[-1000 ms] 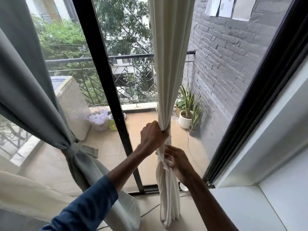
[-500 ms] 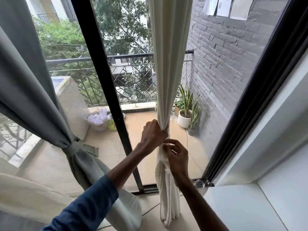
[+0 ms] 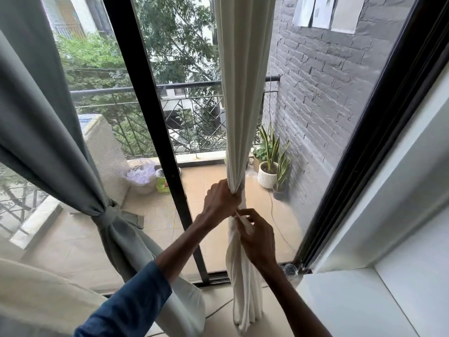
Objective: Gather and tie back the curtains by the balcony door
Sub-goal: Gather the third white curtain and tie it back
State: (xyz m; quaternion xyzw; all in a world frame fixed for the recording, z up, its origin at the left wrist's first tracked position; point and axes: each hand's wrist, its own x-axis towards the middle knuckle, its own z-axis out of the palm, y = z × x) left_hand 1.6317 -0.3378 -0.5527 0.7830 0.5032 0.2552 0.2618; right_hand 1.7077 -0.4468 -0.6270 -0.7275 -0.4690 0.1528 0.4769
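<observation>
A cream curtain (image 3: 244, 93) hangs in front of the balcony door glass, bunched into a narrow column. My left hand (image 3: 221, 200) grips the gathered fabric at its waist. Just below it, my right hand (image 3: 257, 235) pinches a thin cream strip (image 3: 243, 218) that lies against the bundle. A grey curtain (image 3: 41, 113) on the left is gathered and knotted with a grey tie-back (image 3: 107, 215).
A black door frame post (image 3: 150, 132) stands between the two curtains. A white sill (image 3: 347, 302) sits at the lower right beside the black side frame (image 3: 364, 152). Potted plants (image 3: 269, 164) and a basket (image 3: 141, 176) stand outside on the balcony. A cream cushion (image 3: 36, 295) is at lower left.
My right hand has shifted up from beside the bundle and its fingers now pinch the thin strip just under my left hand. The left hand keeps its grip in place.
</observation>
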